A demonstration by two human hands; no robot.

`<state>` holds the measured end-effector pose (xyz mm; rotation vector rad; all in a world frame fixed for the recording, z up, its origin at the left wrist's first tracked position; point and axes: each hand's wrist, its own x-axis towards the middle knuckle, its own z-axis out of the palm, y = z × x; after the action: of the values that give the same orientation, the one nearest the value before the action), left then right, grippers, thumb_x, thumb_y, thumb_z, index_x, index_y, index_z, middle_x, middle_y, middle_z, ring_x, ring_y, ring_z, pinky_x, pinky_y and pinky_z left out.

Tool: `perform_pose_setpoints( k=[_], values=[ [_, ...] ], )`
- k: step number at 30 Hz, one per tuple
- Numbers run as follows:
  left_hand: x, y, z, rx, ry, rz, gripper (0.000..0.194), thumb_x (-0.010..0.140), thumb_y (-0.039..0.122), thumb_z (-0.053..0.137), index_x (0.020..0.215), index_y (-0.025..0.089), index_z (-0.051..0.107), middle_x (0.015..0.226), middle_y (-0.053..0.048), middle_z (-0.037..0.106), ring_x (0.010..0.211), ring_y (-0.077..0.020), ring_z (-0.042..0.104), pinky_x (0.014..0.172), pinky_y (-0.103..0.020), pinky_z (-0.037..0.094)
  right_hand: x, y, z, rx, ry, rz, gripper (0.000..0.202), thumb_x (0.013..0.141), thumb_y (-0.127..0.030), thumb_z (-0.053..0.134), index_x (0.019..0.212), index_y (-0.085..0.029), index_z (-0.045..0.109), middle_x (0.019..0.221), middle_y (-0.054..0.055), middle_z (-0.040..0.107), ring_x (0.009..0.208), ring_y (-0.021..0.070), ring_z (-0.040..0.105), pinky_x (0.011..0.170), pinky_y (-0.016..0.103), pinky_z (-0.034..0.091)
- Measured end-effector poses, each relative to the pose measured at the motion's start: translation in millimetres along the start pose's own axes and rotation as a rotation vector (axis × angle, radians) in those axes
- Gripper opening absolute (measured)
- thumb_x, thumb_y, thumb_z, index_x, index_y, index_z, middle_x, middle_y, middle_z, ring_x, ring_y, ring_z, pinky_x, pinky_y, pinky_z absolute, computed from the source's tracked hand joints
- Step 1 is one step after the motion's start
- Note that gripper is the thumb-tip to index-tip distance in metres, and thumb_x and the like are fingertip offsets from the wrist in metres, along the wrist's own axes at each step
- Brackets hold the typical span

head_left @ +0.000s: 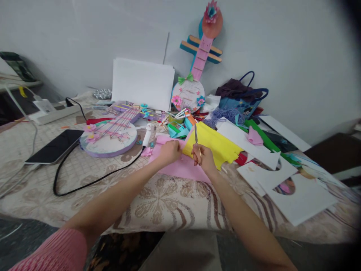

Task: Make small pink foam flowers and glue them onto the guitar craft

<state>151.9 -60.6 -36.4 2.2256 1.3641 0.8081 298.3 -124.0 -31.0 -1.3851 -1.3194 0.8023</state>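
Note:
My left hand (170,151) is closed, its fingers pinching the upper part of a pink sheet (186,170) that looks like felt or craft paper. In my right hand (207,157) is a pair of scissors (196,135) with gold-coloured handles, blades pointing up and away from me. Whether the blades are parted cannot be made out. Beneath and beyond my right hand lies a yellow sheet (216,141), partly over the pink one. A white glue gun (147,136) with a black cord rests left of my left hand, beside a small pink paper flower (147,151).
A decorated cardboard banjo-like instrument (113,137) lies at left, near a tablet (55,146) and a power strip (58,114). Another decorated instrument (188,94) leans on the wall. Cut white boards (306,192) lie at right, with purple yarn (224,116) and a blue bag (235,106) behind.

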Motion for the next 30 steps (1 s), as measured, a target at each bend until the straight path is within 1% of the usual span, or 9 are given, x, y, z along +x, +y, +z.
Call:
perform_pose_setpoints(
  k=[3, 7, 10, 14, 17, 19, 25, 28, 30],
  values=[
    [6, -5, -6.6, -0.266, 0.055, 0.011, 0.011, 0.071, 0.024, 0.057, 0.064, 0.018, 0.053, 0.061, -0.003, 0.057, 0.059, -0.0158, 0.052, 0.057, -0.026, 0.036, 2, 0, 1, 0.03, 0.031, -0.02, 0.043, 0.078, -0.058, 0.05, 0.066, -0.017, 0.051, 0.042, -0.006, 0.043, 0.033, 0.0077, 0.043, 0.035, 0.021, 0.033],
    [8, -10, -6.1, -0.676, -0.118, 0.098, 0.016, 0.071, 0.031, 0.059, 0.066, 0.017, 0.052, 0.063, -0.004, 0.06, 0.058, -0.0142, 0.055, 0.054, -0.024, 0.038, 3, 3, 5, 0.186, -0.009, 0.037, 0.033, 0.072, -0.048, 0.062, 0.071, -0.016, 0.053, 0.049, -0.005, 0.046, 0.04, 0.0077, 0.044, 0.039, 0.021, 0.03],
    [3, -7, -1.7, -0.691, -0.24, 0.185, 0.016, 0.071, 0.03, 0.06, 0.066, 0.015, 0.054, 0.061, -0.003, 0.059, 0.056, -0.0126, 0.053, 0.052, -0.023, 0.037, 3, 9, 8, 0.285, -0.058, 0.076, 0.027, 0.071, -0.04, 0.064, 0.067, -0.017, 0.052, 0.049, -0.006, 0.045, 0.042, 0.0074, 0.041, 0.04, 0.021, 0.029],
    [-4, 0, -0.5, -0.695, -0.223, 0.203, 0.012, 0.072, 0.023, 0.058, 0.08, 0.015, 0.056, 0.064, -0.001, 0.06, 0.056, -0.0115, 0.054, 0.052, -0.022, 0.038, 6, 15, 7, 0.404, 0.026, 0.062, 0.023, 0.069, -0.031, 0.066, 0.062, -0.018, 0.048, 0.047, -0.007, 0.043, 0.043, 0.0072, 0.039, 0.042, 0.021, 0.031],
    [-5, 2, -2.8, -0.726, -0.221, 0.303, 0.03, 0.068, 0.008, 0.052, 0.097, 0.016, 0.053, 0.077, -0.002, 0.062, 0.067, -0.0119, 0.057, 0.059, -0.022, 0.042, 11, 17, 2, 0.533, 0.116, 0.105, 0.024, 0.066, -0.028, 0.068, 0.062, -0.019, 0.046, 0.047, -0.008, 0.042, 0.042, 0.0066, 0.038, 0.042, 0.021, 0.031],
    [-7, 2, -3.2, -0.679, -0.225, 0.386, 0.036, 0.063, 0.001, 0.049, 0.095, 0.016, 0.055, 0.088, -0.005, 0.063, 0.076, -0.0125, 0.058, 0.065, -0.022, 0.044, 14, 17, -1, 0.598, 0.147, 0.152, 0.026, 0.063, -0.027, 0.07, 0.061, -0.019, 0.045, 0.046, -0.008, 0.041, 0.042, 0.006, 0.038, 0.041, 0.02, 0.03],
    [-11, 6, 3.0, -0.555, -0.089, 0.42, 0.017, 0.068, 0.007, 0.055, 0.083, 0.014, 0.061, 0.083, -0.005, 0.063, 0.071, -0.012, 0.057, 0.066, -0.024, 0.047, 14, 14, 0, 0.644, 0.149, 0.19, 0.033, 0.059, -0.032, 0.074, 0.059, -0.019, 0.044, 0.046, -0.008, 0.041, 0.041, 0.0055, 0.039, 0.04, 0.02, 0.03],
    [-6, 3, 2.1, -0.612, 0.005, 0.369, 0.01, 0.074, 0.015, 0.057, 0.083, 0.014, 0.061, 0.082, -0.005, 0.064, 0.072, -0.0122, 0.058, 0.066, -0.024, 0.047, 11, 11, 1, 0.542, 0.149, 0.154, 0.031, 0.066, -0.045, 0.068, 0.066, -0.018, 0.052, 0.047, -0.007, 0.042, 0.041, 0.0064, 0.039, 0.04, 0.021, 0.03],
    [1, -2, -2.0, -0.69, 0.131, 0.293, 0.009, 0.075, 0.018, 0.058, 0.083, 0.014, 0.061, 0.083, -0.005, 0.064, 0.073, -0.0123, 0.059, 0.068, -0.025, 0.047, 9, 8, 0, 0.361, 0.124, 0.106, 0.038, 0.074, -0.055, 0.056, 0.071, -0.018, 0.055, 0.047, -0.005, 0.042, 0.039, 0.0081, 0.04, 0.04, 0.022, 0.028]
  ],
)
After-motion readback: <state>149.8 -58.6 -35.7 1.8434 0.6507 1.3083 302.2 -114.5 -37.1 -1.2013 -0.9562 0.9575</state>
